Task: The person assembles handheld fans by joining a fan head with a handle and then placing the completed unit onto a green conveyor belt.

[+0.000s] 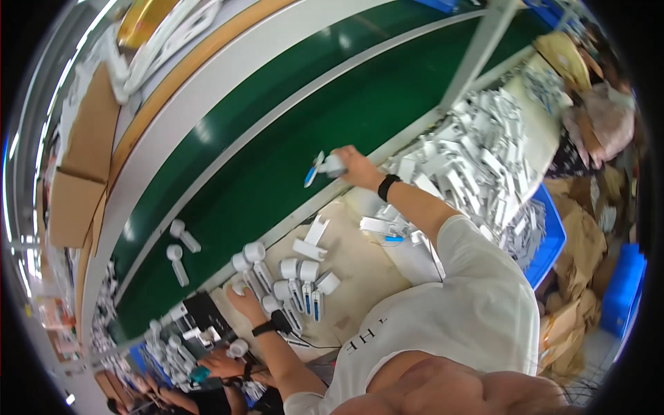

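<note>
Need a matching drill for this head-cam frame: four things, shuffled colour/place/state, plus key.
1. Right hand
2. Belt
3. Cardboard box
4. Left hand

A. Dark green
B. At the edge of a cluster of round-headed parts
C. Holding a white part
D. Brown, at the picture's left

Pairs: 1-C, 2-A, 3-D, 4-B

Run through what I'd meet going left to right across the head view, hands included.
Open cardboard box → pair of white round-headed devices → left hand → right hand → heap of white parts → blue crate at the far right.
</note>
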### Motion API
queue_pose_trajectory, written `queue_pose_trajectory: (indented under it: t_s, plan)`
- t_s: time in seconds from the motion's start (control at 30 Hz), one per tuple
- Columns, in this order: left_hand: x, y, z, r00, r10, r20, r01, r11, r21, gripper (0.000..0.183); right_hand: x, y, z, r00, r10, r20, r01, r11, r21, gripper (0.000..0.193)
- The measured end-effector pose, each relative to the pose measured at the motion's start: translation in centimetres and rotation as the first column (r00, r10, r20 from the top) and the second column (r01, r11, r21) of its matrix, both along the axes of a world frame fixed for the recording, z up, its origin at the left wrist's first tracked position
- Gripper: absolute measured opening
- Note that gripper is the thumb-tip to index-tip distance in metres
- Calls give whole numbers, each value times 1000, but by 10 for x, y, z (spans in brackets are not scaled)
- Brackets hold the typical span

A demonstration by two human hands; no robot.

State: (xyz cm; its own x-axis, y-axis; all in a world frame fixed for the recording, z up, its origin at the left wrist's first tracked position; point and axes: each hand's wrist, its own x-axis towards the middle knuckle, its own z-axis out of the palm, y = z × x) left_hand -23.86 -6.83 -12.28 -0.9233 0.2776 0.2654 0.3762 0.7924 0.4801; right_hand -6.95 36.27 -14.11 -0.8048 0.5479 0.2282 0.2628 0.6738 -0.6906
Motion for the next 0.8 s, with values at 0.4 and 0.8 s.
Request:
queue_pose_trajectory:
  t_s: [0.4,0.8]
  plan:
    - [187,138,63,-72,-962,265,-765,224,604,73,155,-109,157,897,392,-204,-424,894,-143,60]
    - [221,138,87,-447,-838,313,-352,486,800,48,258,-152,139,864,259,-431,-437,810,-391,51]
